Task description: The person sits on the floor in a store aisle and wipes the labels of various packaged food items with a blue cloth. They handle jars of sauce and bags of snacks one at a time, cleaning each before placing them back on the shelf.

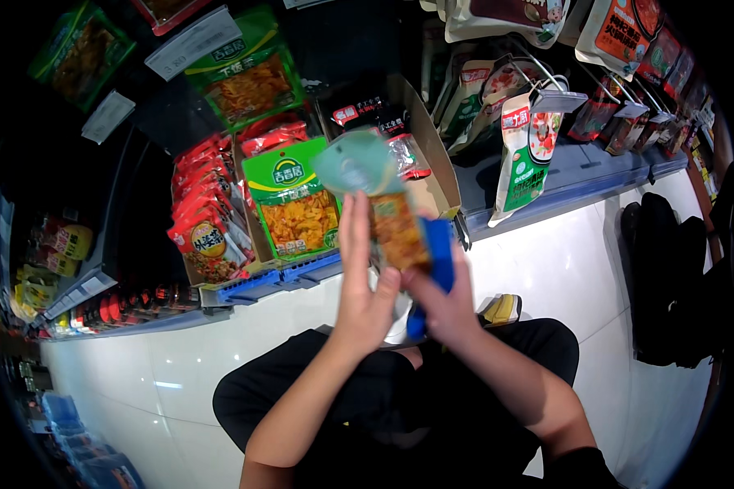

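A food packet [397,226] with a pale top and an orange-brown window is blurred between my hands. My right hand [449,305] grips its lower end, together with a blue cloth [439,247] that shows behind the packet and below the hand. Along the packet's left edge lies my left hand [362,287], fingers straight and thumb apart near the bottom corner; it does not visibly wrap around the packet. Just beyond, a green-framed pickled vegetable packet [296,202] stands upright at the front of a shelf box.
Red packets [205,214] fill the box at left; black packets [376,116] lie in a cardboard box [431,147]. Pouches [520,159] hang from hooks at right. A blue shelf edge [275,281] runs above the white tile floor [128,379]. Dark clothing or a person [667,281] is at right.
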Action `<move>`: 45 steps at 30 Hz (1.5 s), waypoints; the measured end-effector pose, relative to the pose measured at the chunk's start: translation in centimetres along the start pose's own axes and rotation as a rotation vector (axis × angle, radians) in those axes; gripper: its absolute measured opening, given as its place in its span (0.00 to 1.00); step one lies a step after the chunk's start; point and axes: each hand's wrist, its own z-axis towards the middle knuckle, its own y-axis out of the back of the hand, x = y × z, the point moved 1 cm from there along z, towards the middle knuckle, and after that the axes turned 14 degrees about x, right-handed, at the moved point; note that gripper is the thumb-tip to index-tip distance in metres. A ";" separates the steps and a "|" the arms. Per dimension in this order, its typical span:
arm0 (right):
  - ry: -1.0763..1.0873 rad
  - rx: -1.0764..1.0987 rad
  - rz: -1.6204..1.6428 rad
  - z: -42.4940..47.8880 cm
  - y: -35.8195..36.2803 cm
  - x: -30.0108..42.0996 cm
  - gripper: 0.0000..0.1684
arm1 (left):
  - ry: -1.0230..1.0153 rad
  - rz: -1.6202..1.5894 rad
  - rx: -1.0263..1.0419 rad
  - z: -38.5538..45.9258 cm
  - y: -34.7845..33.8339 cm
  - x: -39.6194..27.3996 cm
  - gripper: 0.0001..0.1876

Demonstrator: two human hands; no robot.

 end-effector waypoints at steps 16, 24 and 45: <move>0.247 -0.062 -0.564 1.6 2.0 0.1 0.35 | 0.424 -0.957 0.450 -2.4 -2.3 -1.8 0.57; -0.264 0.257 0.125 2.5 5.2 2.0 0.28 | 0.611 -1.236 0.553 -3.0 -0.3 -0.3 0.56; -0.301 -0.056 0.066 4.5 8.2 1.3 0.28 | 0.587 -1.838 0.376 -6.3 2.1 7.8 0.43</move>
